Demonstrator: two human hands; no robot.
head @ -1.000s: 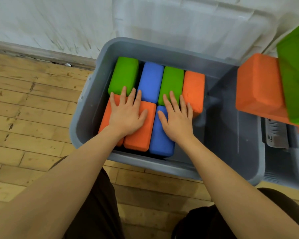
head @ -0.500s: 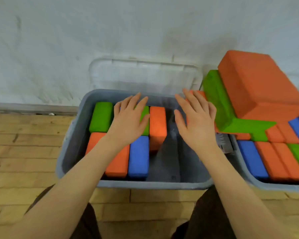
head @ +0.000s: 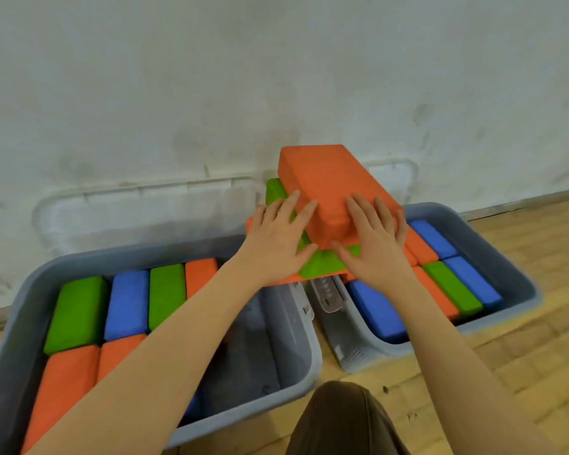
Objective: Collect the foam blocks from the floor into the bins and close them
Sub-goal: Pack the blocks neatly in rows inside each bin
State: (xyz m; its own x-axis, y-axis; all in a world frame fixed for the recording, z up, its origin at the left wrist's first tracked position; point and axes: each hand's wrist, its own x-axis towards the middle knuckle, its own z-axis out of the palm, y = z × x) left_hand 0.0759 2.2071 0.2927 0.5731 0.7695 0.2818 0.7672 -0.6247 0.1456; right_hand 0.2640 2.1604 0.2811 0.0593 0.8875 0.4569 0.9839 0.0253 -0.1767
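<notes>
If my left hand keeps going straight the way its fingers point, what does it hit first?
Probably the big orange foam block on top of the pile: the left hand points up and right, its fingertips at that block's near left edge, above the green foam block. Depth is unclear.

**Surfaces noted**

Large orange foam block (head: pixel 329 182): matt, finely grainy skin. Green foam block (head: pixel 76 310) and blue foam block (head: pixel 127 303): same dull foam. Grey plastic bin (head: pixel 296 343): smooth, faint sheen. Translucent plastic lid (head: pixel 145 211): cloudy. Wooden plank floor (head: pixel 523 339): worn. White wall (head: pixel 211 77): scuffed, matt.
</notes>
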